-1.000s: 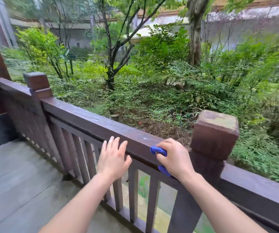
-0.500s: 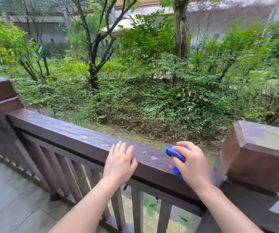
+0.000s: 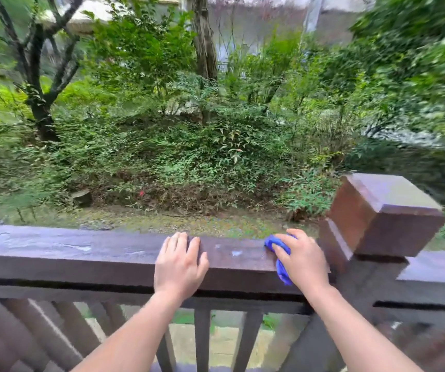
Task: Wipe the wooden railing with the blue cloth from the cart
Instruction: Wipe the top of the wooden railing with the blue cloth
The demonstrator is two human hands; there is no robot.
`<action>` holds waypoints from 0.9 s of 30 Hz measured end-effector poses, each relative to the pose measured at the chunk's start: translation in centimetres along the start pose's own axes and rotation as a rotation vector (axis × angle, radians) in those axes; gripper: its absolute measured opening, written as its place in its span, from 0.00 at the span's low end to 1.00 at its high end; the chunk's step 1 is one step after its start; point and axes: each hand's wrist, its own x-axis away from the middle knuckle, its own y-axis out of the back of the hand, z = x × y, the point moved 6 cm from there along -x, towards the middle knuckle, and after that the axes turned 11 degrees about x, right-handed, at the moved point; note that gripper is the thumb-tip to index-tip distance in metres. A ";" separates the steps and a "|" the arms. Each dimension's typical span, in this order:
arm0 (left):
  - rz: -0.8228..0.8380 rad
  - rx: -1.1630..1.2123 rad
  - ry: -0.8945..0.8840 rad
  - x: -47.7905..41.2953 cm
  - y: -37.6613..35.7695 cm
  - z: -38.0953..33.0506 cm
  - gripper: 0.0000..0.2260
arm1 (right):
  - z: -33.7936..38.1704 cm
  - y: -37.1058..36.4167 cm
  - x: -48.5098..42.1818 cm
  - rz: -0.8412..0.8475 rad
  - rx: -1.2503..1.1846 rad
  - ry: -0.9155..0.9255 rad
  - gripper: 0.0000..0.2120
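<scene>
Head view swings square onto the wooden railing (image 3: 81, 253); both hands stay put. Right hand (image 3: 303, 260) clutches the blue cloth (image 3: 280, 264) on the rail beside the post (image 3: 382, 213), left hand (image 3: 179, 264) flat, empty, just left: stroke not started.

No readable text, labels, brands, numbers or signs anywhere in view.

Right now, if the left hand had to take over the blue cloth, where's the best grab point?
Probably the blue cloth tail drooping over the rail's near face: it hangs clear of the right hand, which covers the bunched top. Bring the left hand in from the left, pinching the tail.
</scene>
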 end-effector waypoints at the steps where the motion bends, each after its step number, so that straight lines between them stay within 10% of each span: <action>1: 0.009 0.009 -0.001 0.0 -0.1 0.1 0.16 | 0.6 -0.1 0.4 -0.018 -0.003 -0.035 0.13; 9: 0.083 0.041 0.012 0.0 -0.3 0.3 0.22 | 2.6 0.0 2.9 0.061 0.010 0.386 0.21; 18: 0.120 0.015 0.043 -0.1 0.1 0.1 0.23 | 0.7 -0.3 -2.7 0.044 0.115 -0.146 0.08; 23: 0.114 0.014 0.042 -0.2 -0.3 0.4 0.24 | 3.1 -1.2 1.7 0.026 0.047 0.159 0.18; 27: 0.090 0.011 0.038 -0.2 -0.4 0.3 0.23 | -1.9 0.3 -0.5 0.048 0.154 -0.120 0.18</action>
